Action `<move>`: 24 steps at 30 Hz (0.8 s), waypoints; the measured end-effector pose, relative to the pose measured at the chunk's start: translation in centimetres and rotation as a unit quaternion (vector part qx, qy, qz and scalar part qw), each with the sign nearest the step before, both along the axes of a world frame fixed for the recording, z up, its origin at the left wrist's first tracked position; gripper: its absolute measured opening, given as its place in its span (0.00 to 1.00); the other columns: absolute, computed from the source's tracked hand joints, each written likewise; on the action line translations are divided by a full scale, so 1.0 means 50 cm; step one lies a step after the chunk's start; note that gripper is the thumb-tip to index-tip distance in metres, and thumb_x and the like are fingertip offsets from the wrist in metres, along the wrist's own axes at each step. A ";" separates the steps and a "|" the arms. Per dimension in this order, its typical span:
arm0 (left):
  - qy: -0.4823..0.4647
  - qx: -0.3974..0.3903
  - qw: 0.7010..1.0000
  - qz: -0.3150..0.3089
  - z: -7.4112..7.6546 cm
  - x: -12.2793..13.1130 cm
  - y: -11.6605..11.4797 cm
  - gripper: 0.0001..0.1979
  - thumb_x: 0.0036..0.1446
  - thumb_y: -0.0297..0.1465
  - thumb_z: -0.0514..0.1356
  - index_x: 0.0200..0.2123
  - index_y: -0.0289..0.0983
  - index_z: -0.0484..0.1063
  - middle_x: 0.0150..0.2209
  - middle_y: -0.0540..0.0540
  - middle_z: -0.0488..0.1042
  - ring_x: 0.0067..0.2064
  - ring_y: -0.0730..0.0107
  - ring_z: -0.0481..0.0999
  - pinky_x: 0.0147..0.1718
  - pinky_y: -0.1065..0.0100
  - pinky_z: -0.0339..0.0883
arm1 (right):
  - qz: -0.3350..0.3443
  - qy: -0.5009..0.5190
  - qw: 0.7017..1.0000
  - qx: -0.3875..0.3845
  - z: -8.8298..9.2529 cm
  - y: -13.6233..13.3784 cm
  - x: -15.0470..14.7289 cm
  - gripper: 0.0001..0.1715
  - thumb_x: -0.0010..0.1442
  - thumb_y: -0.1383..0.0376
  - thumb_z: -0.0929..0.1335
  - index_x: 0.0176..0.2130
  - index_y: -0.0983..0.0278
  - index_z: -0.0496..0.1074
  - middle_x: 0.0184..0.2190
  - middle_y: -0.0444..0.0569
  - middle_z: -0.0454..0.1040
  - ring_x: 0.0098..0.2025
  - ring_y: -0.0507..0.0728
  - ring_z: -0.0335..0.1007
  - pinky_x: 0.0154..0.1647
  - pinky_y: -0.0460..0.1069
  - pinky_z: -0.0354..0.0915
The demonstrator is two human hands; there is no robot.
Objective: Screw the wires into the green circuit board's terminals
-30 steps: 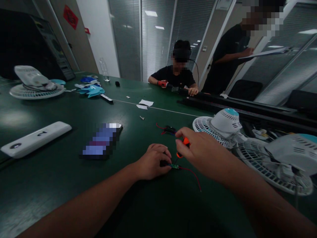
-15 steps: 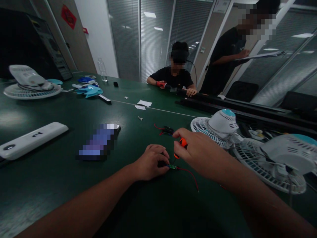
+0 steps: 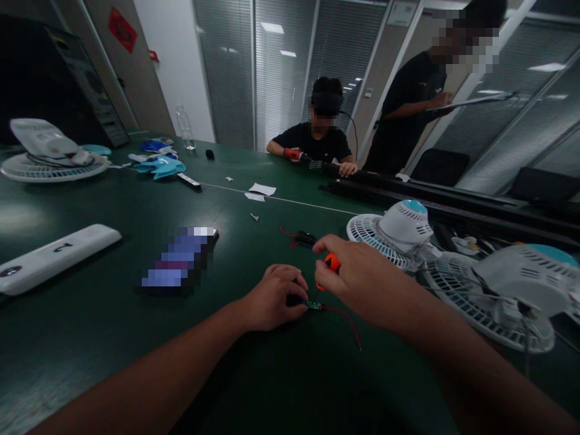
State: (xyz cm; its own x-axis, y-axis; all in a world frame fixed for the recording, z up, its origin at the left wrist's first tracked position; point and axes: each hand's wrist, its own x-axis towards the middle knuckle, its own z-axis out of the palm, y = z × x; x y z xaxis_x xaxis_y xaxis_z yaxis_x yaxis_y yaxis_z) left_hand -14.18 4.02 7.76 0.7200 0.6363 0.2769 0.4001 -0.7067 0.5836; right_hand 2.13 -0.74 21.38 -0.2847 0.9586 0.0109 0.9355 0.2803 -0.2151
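Observation:
My left hand [image 3: 277, 297] rests on the green table with thumb and fingers closed on the left end of a small circuit board [image 3: 314, 306]. A thin red wire [image 3: 347, 318] curves from the board's right end toward me. In my right hand [image 3: 357, 275] is an orange-and-black screwdriver [image 3: 332, 262], held tilted, its thin shaft pointing down at the board. Whether the tip touches the board I cannot tell. Just beyond lies a second small dark part [image 3: 304, 238] with red wires.
White fan parts [image 3: 403, 226] stand on the right, with another fan unit [image 3: 521, 284] nearer. A phone [image 3: 176, 263] and a white numbered casing [image 3: 61, 257] lie to the left. Paper scraps [image 3: 261, 190], blue fan blades [image 3: 161, 166] and a bottle [image 3: 185, 128] are farther back. Two people are beyond the table.
The whole view has shifted slightly. Both hands keep nearly the same pose, with the screwdriver still over the circuit board.

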 end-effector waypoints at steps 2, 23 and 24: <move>0.001 -0.001 1.000 0.000 0.002 0.000 -0.001 0.06 0.51 0.30 0.66 0.35 0.41 0.79 0.45 0.47 0.76 0.52 0.56 0.71 0.56 0.51 0.55 | 0.002 0.004 1.000 -0.004 0.000 -0.001 0.000 0.23 0.62 0.60 0.59 0.51 0.67 0.69 0.42 0.55 0.77 0.42 0.61 0.70 0.40 0.54 0.60; 0.002 -0.007 1.000 0.002 0.003 -0.004 -0.003 0.05 0.51 0.28 0.67 0.34 0.40 0.79 0.43 0.48 0.76 0.51 0.58 0.71 0.56 0.52 0.54 | -0.020 -0.083 0.995 0.050 -0.004 -0.003 0.001 0.20 0.67 0.58 0.55 0.39 0.60 0.72 0.30 0.48 0.76 0.30 0.58 0.69 0.27 0.51 0.50; 0.004 -0.007 1.000 0.003 0.005 -0.006 -0.004 0.06 0.51 0.27 0.67 0.35 0.39 0.79 0.44 0.47 0.76 0.51 0.58 0.71 0.56 0.52 0.54 | -0.021 -0.075 0.996 0.040 -0.003 -0.003 0.001 0.19 0.67 0.60 0.55 0.40 0.60 0.72 0.32 0.49 0.76 0.31 0.58 0.69 0.29 0.51 0.52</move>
